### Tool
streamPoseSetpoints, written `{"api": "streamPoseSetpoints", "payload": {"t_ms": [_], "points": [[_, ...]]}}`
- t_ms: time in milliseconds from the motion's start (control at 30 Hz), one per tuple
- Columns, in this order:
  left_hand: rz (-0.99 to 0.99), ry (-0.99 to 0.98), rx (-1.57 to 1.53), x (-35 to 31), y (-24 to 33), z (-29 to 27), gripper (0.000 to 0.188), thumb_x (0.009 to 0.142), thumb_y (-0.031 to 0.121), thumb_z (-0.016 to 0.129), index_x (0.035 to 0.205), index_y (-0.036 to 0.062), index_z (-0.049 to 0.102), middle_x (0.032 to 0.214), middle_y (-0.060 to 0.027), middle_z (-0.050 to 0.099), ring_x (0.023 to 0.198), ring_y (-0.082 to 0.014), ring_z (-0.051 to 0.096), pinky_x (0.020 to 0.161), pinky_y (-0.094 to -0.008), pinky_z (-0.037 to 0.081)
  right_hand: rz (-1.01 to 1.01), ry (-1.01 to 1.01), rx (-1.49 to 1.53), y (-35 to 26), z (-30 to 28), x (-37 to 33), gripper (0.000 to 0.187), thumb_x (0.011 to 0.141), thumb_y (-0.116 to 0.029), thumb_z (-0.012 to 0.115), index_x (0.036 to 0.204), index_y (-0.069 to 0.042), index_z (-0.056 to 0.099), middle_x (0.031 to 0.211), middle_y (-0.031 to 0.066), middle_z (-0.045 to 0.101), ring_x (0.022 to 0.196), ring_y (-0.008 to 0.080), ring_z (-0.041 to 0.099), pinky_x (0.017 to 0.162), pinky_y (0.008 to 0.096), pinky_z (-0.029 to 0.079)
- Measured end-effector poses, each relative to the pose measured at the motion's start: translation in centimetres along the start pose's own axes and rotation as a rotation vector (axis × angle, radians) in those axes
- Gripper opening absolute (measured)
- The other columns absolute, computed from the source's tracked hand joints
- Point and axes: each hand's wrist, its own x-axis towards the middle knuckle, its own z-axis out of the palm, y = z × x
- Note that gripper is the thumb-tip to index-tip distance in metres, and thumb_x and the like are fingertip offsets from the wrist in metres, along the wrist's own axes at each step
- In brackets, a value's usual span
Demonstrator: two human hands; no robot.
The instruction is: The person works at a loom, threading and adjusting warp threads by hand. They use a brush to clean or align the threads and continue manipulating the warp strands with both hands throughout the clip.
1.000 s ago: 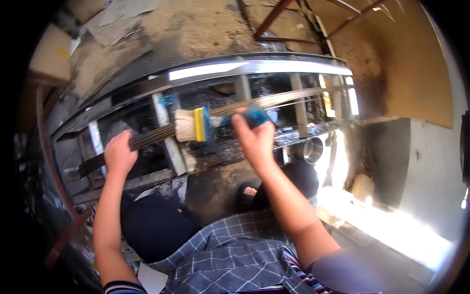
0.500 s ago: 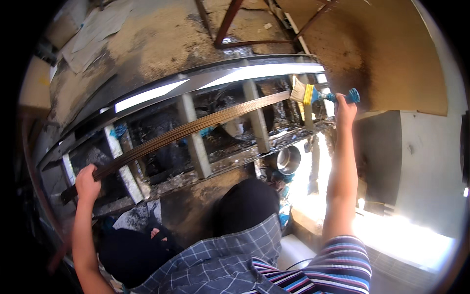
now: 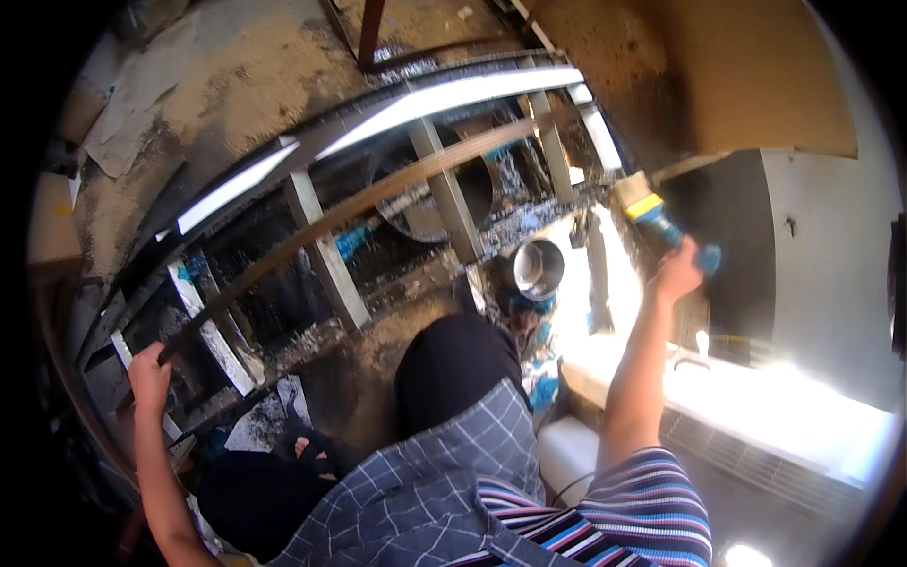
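Note:
My left hand (image 3: pixel 149 378) is closed around the near-left end of a long brown ridged strip (image 3: pixel 370 196). The strip runs slantwise up to the right, lying over the crosspieces of a ladder-like frame (image 3: pixel 304 203) smeared with dark stains. My right hand (image 3: pixel 678 274) grips the blue-stained handle of a wide paintbrush (image 3: pixel 644 207). Its pale bristles point up and left, below the frame's right end and apart from the strip. Motion slightly blurs this hand and the brush handle.
A metal pot (image 3: pixel 539 269) stands just in front of the frame, right of my knee. A dark red metal stand (image 3: pixel 370 38) rises behind it. Brown board (image 3: pixel 756 85) leans at the far right. A round-rimmed container (image 3: pixel 416 213) shows beneath the frame.
My right hand has brought the brush down and away from the strip's far end, where its bristles were before. My left hand keeps its hold; the view has shifted.

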Motion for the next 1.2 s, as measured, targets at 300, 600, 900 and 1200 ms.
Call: {"api": "streamPoseSetpoints", "payload": {"t_ms": [300,600,900,1200], "points": [[0.16,0.371,0.186,0.6,-0.8,5.0,0.047,0.068,-0.006,0.058,0.113,0.0001,0.046,0.108,-0.0186,0.051,0.106,-0.038,0.046,0.094,-0.0443,0.035,-0.019,-0.556,-0.866,15.6,-3.7,-13.0,0.027,0.083,-0.028,0.062,0.09,-0.002,0.063,0.084,0.0213,0.065,0.082,0.0384,0.062,0.074,0.0429,0.047],[0.195,0.307,0.0,-0.1,1.9,2.2,0.041,0.067,0.001,0.06,0.107,0.0039,0.05,0.105,-0.0165,0.055,0.103,-0.0374,0.05,0.09,-0.0446,0.038,-0.422,-0.831,-1.008,10.3,-3.9,-13.9,0.037,0.071,-0.003,0.062,0.106,-0.014,0.061,0.094,0.0143,0.064,0.086,0.0356,0.06,0.075,0.0416,0.048],[-0.019,-0.181,-0.087,1.2,3.1,-3.6,0.017,0.071,0.01,0.06,0.087,0.0079,0.063,0.081,-0.0156,0.064,0.084,-0.0352,0.06,0.071,-0.0426,0.047,0.07,-0.482,-0.423,2.5,-6.5,-15.0,0.021,0.086,-0.019,0.063,0.1,-0.003,0.065,0.068,-0.0037,0.053,0.056,0.0034,0.041,0.049,0.0197,0.032],[0.22,0.423,0.059,-1.7,2.1,2.9,0.061,0.071,0.009,0.068,0.124,0.0038,0.04,0.123,-0.0132,0.045,0.119,-0.0301,0.041,0.103,-0.0468,0.027,0.332,-0.824,0.016,-12.7,2.8,-30.8,0.024,0.086,-0.021,0.062,0.104,-0.005,0.064,0.068,-0.0011,0.054,0.052,0.0048,0.045,0.048,0.0177,0.036]]}}
